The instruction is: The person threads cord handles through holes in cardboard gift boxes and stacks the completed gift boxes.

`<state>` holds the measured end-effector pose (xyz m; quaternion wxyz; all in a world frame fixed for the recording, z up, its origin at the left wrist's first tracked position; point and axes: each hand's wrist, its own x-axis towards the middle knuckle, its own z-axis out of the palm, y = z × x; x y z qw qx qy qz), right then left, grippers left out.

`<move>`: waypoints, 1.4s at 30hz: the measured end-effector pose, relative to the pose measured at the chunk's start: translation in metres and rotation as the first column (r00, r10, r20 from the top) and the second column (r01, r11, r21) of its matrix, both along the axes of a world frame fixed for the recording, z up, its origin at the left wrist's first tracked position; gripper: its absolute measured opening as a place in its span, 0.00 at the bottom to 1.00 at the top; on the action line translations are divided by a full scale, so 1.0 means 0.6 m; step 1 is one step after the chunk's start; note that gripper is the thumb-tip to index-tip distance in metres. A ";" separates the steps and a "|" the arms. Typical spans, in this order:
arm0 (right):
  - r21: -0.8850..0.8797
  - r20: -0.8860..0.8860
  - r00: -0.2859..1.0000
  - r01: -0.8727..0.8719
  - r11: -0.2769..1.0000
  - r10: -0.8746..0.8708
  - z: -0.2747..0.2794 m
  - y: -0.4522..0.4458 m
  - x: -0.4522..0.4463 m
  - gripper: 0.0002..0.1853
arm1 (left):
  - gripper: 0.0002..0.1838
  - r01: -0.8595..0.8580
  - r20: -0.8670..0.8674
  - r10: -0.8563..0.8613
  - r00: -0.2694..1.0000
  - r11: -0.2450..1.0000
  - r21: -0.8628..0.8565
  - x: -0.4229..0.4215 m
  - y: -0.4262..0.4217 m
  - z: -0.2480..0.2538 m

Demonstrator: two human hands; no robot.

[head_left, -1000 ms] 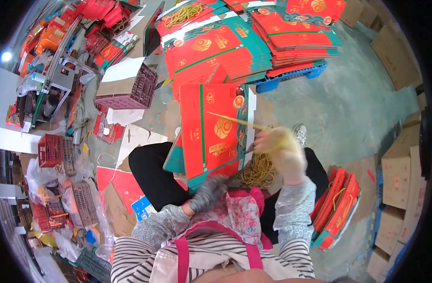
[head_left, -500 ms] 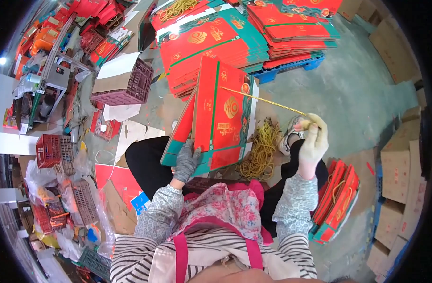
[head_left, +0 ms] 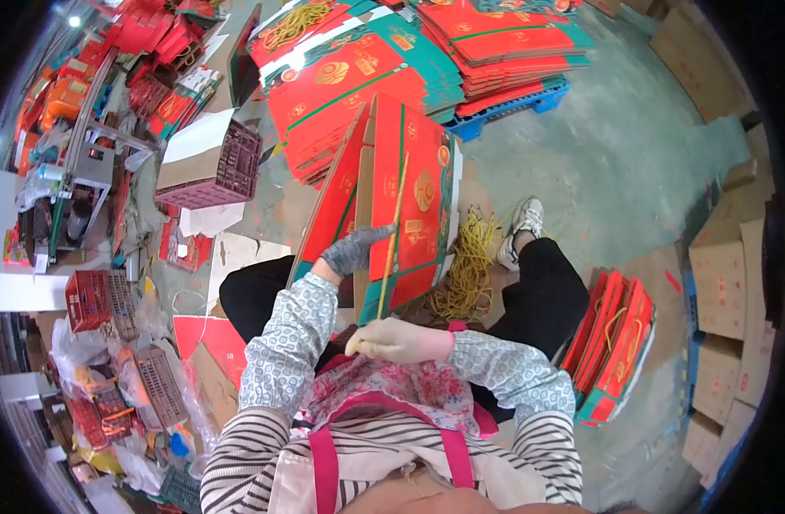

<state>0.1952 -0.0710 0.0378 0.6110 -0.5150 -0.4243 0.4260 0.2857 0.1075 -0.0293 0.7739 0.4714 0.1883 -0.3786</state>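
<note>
**A:** quick q re the red/green carton [head_left: 420, 248]: where's it at, and how's it gonna handle?

**B:** btwn the knees [head_left: 542, 287], propped at a slant afaict. Looks like printed cardboard, so prob light, stiff across the panel, bendier at the folds. Glossy face might be a bit slippy, corners could dent. Imo take it by the long side edges w/ both panels held tog.

**A:** k, and which way's it pointing?

**B:** long axis runs away from the wearer, far end tipped a bit to the L. Big printed panel faces up and R, 2nd red panel [head_left: 331, 206] angles off to the L, w/ brown board showing btwn them.

**A:** hands?

**B:** R hand [head_left: 398, 341], pale glove, is down by the near end w/ fingers closed on the yellow cord [head_left: 399, 201], which runs up over the big panel. L hand [head_left: 351, 250], grey glove, has its fingertips on that panel right by the cord. Can't tell if it's pinching anything, tbh, thumb's hard to make out.

**A:** anything else nearby?

**B:** yep, loose pile of yellow cord [head_left: 471, 261] just R of the carton, next to a white shoe [head_left: 527, 216].
</note>
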 end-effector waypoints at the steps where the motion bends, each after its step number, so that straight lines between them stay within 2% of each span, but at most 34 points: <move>1: -0.028 -0.035 0.999 -0.040 0.999 0.039 -0.007 0.002 -0.009 0.14 | 0.28 0.011 -0.004 -0.011 1.000 1.000 -0.004 -0.001 -0.013 -0.017; 2: 0.085 0.062 0.998 0.006 0.996 -0.011 -0.046 0.018 -0.030 0.14 | 0.26 -0.107 0.040 0.104 0.994 0.991 0.076 -0.003 -0.022 -0.043; 3: 0.084 0.060 0.998 0.013 0.996 -0.018 -0.047 0.017 -0.033 0.14 | 0.24 -0.227 0.094 0.214 0.972 0.962 0.151 -0.004 -0.029 -0.044; 4: 0.050 0.118 0.990 0.071 0.996 -0.077 -0.047 0.018 -0.036 0.15 | 0.23 -0.268 0.023 0.267 0.963 0.961 0.073 -0.006 -0.028 -0.044; 6: -0.061 0.206 0.967 0.166 0.984 -0.150 -0.050 0.010 -0.027 0.17 | 0.23 -0.280 0.011 0.280 0.960 0.959 0.041 -0.024 -0.025 -0.024; 8: -0.167 0.415 0.878 0.332 0.928 -0.239 -0.063 -0.004 0.013 0.17 | 0.25 -0.312 -0.003 0.312 0.950 0.950 -0.023 -0.051 -0.021 -0.009; 9: -0.181 0.522 0.779 0.500 0.847 -0.348 -0.094 -0.012 0.029 0.15 | 0.25 -0.330 0.021 0.331 0.943 0.942 -0.057 -0.067 -0.016 -0.014; 10: -0.102 0.581 0.639 0.671 0.734 -0.503 -0.141 -0.015 0.047 0.14 | 0.26 -0.344 0.043 0.349 0.936 0.934 -0.092 -0.085 -0.009 -0.024; 11: -0.297 0.550 0.674 0.710 0.638 -0.494 -0.119 -0.033 0.072 0.14 | 0.27 -0.337 0.048 0.343 0.938 0.936 -0.102 -0.101 -0.001 -0.029; 12: -0.453 0.565 0.683 0.725 0.519 -0.462 -0.141 -0.037 0.089 0.10 | 0.27 -0.329 0.042 0.334 0.942 0.939 -0.098 -0.113 0.002 -0.039; 14: -0.382 0.588 0.575 0.818 0.431 -0.569 -0.183 -0.040 0.098 0.07 | 0.26 -0.427 0.117 0.430 0.895 0.903 -0.055 -0.129 0.004 -0.056; 16: -0.386 0.559 0.574 0.819 0.424 -0.599 -0.220 -0.037 0.095 0.06 | 0.25 -0.422 0.095 0.426 0.900 0.905 -0.061 -0.135 0.003 -0.053; 17: -0.392 0.592 0.580 0.814 0.429 -0.559 -0.230 -0.033 0.093 0.07 | 0.25 -0.424 0.078 0.428 0.900 0.903 -0.068 -0.138 0.003 -0.052; 22: -0.370 0.615 0.595 0.798 0.476 -0.518 -0.220 -0.018 0.085 0.08 | 0.24 -0.375 0.066 0.372 0.926 0.927 0.031 -0.144 0.002 -0.054; 24: -0.445 0.606 0.615 0.788 0.425 -0.505 -0.216 -0.012 0.085 0.08 | 0.24 -0.343 0.087 0.337 0.937 0.938 0.060 -0.147 0.001 -0.058; 26: -0.430 0.632 0.607 0.792 0.434 -0.481 -0.210 -0.016 0.085 0.07 | 0.26 -0.288 0.112 0.277 0.954 0.952 0.101 -0.150 0.004 -0.069; 29: -0.417 0.688 0.598 0.789 0.451 -0.410 -0.205 -0.017 0.081 0.07 | 0.26 -0.265 0.095 0.260 0.961 0.963 0.051 -0.152 -0.004 -0.060; 31: -0.416 0.719 0.593 0.785 0.459 -0.362 -0.201 -0.012 0.081 0.07 | 0.28 -0.236 0.112 0.226 0.968 0.967 0.090 -0.153 -0.011 -0.048; 33: -0.464 0.754 0.596 0.782 0.417 -0.278 -0.195 -0.005 0.080 0.07 | 0.30 -0.206 0.127 0.190 0.974 0.970 0.128 -0.157 -0.007 -0.065; 34: -0.464 0.754 0.596 0.781 0.417 -0.277 -0.195 -0.003 0.077 0.07 | 0.30 -0.165 0.224 0.126 0.966 0.972 0.166 -0.163 0.003 -0.104; 35: -0.467 0.752 0.577 0.807 0.362 -0.318 -0.196 -0.001 0.075 0.07 | 0.31 -0.127 0.317 0.057 0.947 0.970 0.205 -0.165 0.009 -0.126; 36: -0.468 0.750 0.556 0.829 0.306 -0.358 -0.197 0.000 0.074 0.08 | 0.31 -0.128 0.318 0.058 0.946 0.970 0.205 -0.161 0.002 -0.116; 38: -0.458 0.743 0.544 0.838 0.297 -0.390 -0.197 -0.019 0.078 0.09 | 0.30 -0.233 0.177 0.223 0.959 0.972 0.037 -0.154 -0.012 -0.097; 39: -0.448 0.735 0.532 0.846 0.289 -0.420 -0.198 -0.031 0.083 0.10 | 0.30 -0.240 0.179 0.231 0.956 0.970 0.033 -0.148 -0.016 -0.081; 40: -0.512 0.713 0.600 0.799 0.314 -0.363 -0.199 -0.040 0.092 0.13 | 0.29 -0.191 0.123 0.217 0.968 0.963 -0.191 -0.143 -0.021 -0.063; 41: -0.511 0.717 0.601 0.798 0.320 -0.353 -0.198 -0.041 0.092 0.13 | 0.28 -0.145 0.074 0.191 0.979 0.902 -0.408 -0.139 -0.022 -0.055; 42: -0.482 0.737 0.586 0.805 0.346 -0.337 -0.195 -0.042 0.087 0.12 | 0.28 -0.155 0.076 0.203 0.976 0.897 -0.414 -0.136 -0.027 -0.072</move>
